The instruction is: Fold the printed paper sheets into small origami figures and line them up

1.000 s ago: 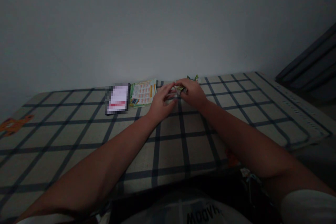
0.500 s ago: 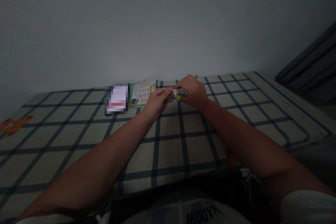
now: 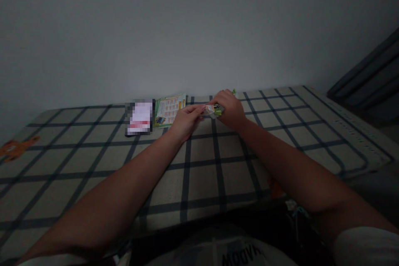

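A small, crinkly green-and-white packet (image 3: 213, 110) is stretched between my two hands above the checked cloth. The fingertips and thumb of my left hand (image 3: 187, 121) pinch its left end. My right hand (image 3: 230, 109) is closed around its right part, and the palm and fingers hide much of it. A bit of green (image 3: 234, 91) shows past the right knuckles; whether it belongs to the packet I cannot tell. What the packet contains is not visible.
A printed green leaflet (image 3: 170, 110) lies left of my hands, with a phone-like device (image 3: 141, 117), its screen blurred out, beside it. The checked cloth (image 3: 202, 178) reaches back to a plain wall (image 3: 199, 29). An orange figure (image 3: 18, 148) is at far left, a dark curtain (image 3: 370, 72) at right.
The packet has turned and flattened between my fingers, so more of its white part shows. My right hand has shifted very slightly; my left hand stays nearly in place.
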Demonstrator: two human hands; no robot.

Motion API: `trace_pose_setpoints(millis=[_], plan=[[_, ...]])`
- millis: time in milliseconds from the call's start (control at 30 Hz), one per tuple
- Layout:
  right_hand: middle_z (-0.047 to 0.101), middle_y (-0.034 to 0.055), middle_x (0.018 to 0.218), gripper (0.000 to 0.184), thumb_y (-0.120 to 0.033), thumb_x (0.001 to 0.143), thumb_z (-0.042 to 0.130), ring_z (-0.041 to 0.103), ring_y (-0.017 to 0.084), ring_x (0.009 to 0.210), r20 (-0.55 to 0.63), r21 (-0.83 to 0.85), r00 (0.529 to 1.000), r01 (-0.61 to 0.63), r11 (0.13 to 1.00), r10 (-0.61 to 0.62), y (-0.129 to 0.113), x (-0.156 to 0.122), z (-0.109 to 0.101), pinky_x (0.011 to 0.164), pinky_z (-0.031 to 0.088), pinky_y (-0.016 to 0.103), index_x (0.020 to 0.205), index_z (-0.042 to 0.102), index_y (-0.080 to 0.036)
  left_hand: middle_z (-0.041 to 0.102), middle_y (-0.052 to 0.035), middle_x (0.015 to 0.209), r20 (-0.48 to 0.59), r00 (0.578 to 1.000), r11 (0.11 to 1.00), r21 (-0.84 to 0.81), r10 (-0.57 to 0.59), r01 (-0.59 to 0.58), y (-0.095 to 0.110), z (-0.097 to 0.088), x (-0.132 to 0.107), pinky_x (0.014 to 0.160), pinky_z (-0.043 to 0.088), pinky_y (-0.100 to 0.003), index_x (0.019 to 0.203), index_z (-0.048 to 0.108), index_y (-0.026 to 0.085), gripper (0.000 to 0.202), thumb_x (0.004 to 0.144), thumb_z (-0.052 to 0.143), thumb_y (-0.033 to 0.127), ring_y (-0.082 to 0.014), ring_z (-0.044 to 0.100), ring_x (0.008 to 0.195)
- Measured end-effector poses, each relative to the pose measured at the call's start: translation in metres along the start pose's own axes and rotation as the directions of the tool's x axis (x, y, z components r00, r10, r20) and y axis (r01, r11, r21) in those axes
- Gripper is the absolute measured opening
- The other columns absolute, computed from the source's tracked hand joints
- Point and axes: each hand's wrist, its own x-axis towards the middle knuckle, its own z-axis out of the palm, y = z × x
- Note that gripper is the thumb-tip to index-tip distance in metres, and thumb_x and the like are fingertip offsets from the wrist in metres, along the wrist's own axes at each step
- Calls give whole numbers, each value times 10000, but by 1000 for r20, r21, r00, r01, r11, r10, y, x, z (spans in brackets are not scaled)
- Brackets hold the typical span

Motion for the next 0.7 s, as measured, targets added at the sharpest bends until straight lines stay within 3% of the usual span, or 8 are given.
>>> trace_pose_setpoints(millis=[67,167,233,300,400,567,700], plan=[[624,58,866,102,-283,897,639,531,215,874,-33,62,999,-42,997,44,5,1,1,823,400,363,923,665,-188,773,-59,888,-46,998,998,41,51,-49,-2,-2,2,624,481,-250,876,801,194,343,663,877,452,-128,638,725],[629,66,925,188,-208,870,604,569,208,907,-35,207,997,-63,976,72,13,1,1,800,445,348,1034,689,-174,766,-51,833,-114,979,978,144,169,-152,-5,-7,6,618,478,-259,894,803,185,376,686,848,495,-131,620,681],[640,72,962,228,-195,898,535,592,200,934,-24,306,997,-65,950,75,17,1,2,782,469,337,1048,706,-183,769,-45,834,-127,956,942,247,265,-229,-4,-11,7,695,509,-283,913,802,185,362,736,812,501,-154,654,731],[647,70,968,244,-217,926,504,604,193,947,-18,371,995,-80,925,93,18,0,3,770,484,328,1029,726,-198,776,-46,861,-113,921,875,373,374,-309,0,-13,7,752,522,-306,905,801,192,315,786,774,483,-180,681,793],[641,63,943,209,-328,918,604,602,182,898,12,405,990,-131,905,138,17,0,5,707,490,302,1006,747,-204,767,-36,855,-30,869,741,537,495,-403,6,-13,3,742,522,-303,861,789,205,226,839,729,422,-182,680,805],[638,62,928,235,-408,866,702,602,169,844,52,421,988,-153,894,144,13,0,6,644,490,276,961,747,-197,736,-30,856,54,814,649,574,578,-499,6,-12,2,681,499,-271,843,759,212,199,875,685,394,-171,662,816],[660,62,916,263,-447,868,696,612,172,860,26,451,989,-140,882,144,11,1,5,642,490,275,926,736,-194,711,-37,893,78,822,675,529,564,-514,3,-12,3,677,497,-268,904,749,206,226,836,734,421,-163,640,806]])
